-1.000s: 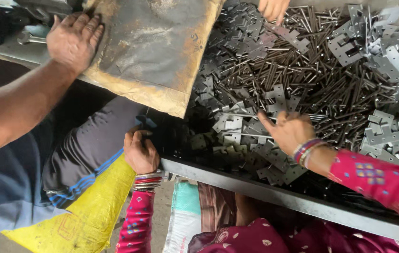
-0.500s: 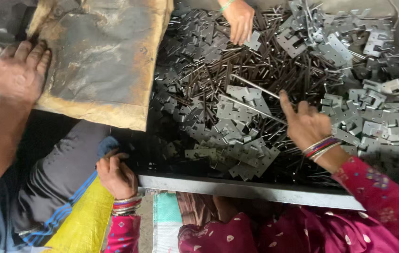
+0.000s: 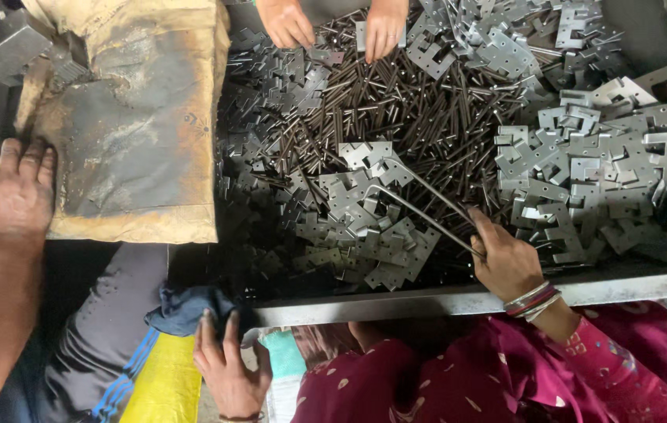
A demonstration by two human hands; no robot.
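**Bent rod gripped at the edge of the parts tray**

The right hand has its fingers curled and pinched on the near end of a long bent metal rod, which runs up and left across a heap of flat stamped brackets and dark thin pins. The left hand lies below the tray's near rim, fingers loosely spread, touching a dark blue cloth and holding nothing.

The step in hand looks like raking or drawing parts with the rod inside the tray. The next move would seem to call for a firm hold and a steady pull, so the hooked end catches brackets without scattering them.

Further out, another person's hand rests flat on a stained sack at the left, and two more hands pick among the pins at the far side.
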